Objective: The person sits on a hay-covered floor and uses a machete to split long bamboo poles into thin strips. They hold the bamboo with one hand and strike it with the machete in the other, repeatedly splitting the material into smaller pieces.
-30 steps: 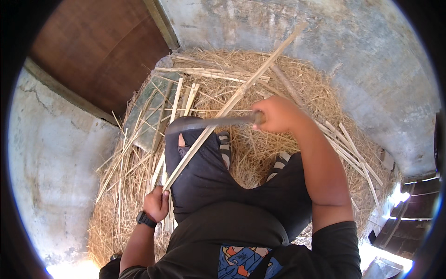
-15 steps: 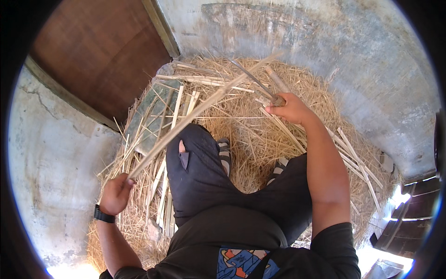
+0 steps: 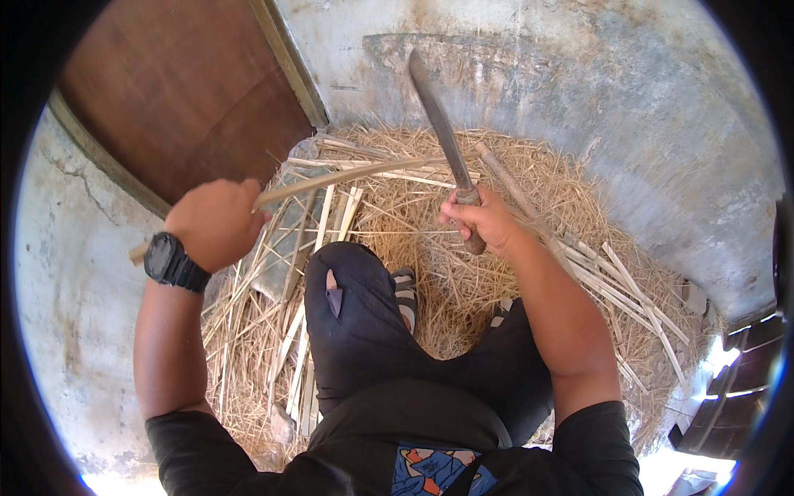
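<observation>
My left hand (image 3: 217, 221), with a black watch at the wrist, is closed around a long flat bamboo strip (image 3: 347, 172). One end of the strip pokes out past the wrist; the rest reaches right, over the straw, toward the blade. In my right hand (image 3: 484, 219) is a machete (image 3: 438, 117), gripped by its worn handle, its long blade pointing up and away from me. Strip and blade cross in the picture; whether they touch I cannot tell.
Straw and shavings (image 3: 430, 248) cover the ground around my feet. Split strips (image 3: 633, 298) lie at right, others beside my left knee. A round pole (image 3: 504, 178) lies beyond my right hand. A concrete wall (image 3: 579, 91) curves behind, a brown panel (image 3: 190, 91) at far left.
My left hand has risen and moved away from me, turning the strip to a flatter slant. The machete has swung more upright, its broad side now showing, and my right hand has come slightly nearer.
</observation>
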### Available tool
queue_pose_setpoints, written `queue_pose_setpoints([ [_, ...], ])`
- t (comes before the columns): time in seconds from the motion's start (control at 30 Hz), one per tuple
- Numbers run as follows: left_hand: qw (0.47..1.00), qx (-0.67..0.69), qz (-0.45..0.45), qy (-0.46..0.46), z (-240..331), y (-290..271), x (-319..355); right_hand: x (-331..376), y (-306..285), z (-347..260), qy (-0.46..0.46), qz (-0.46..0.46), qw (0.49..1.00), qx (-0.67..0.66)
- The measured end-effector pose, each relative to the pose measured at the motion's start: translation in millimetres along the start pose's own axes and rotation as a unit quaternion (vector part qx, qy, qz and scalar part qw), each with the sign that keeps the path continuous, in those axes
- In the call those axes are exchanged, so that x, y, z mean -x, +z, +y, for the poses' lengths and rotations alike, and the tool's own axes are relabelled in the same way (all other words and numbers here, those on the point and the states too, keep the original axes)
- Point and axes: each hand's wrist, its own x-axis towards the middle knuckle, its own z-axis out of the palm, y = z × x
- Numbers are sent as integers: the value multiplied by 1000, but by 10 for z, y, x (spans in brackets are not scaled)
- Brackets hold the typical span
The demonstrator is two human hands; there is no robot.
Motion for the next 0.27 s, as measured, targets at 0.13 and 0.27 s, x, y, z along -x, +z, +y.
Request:
queue_pose_setpoints([
  [0.13,999,-42,11,18,263,-521,-84,39,153,-111,-30,5,992,-123],
  [0.27,995,-89,19,41,417,-770,-67,9,299,-285,-36,-3,980,-194],
])
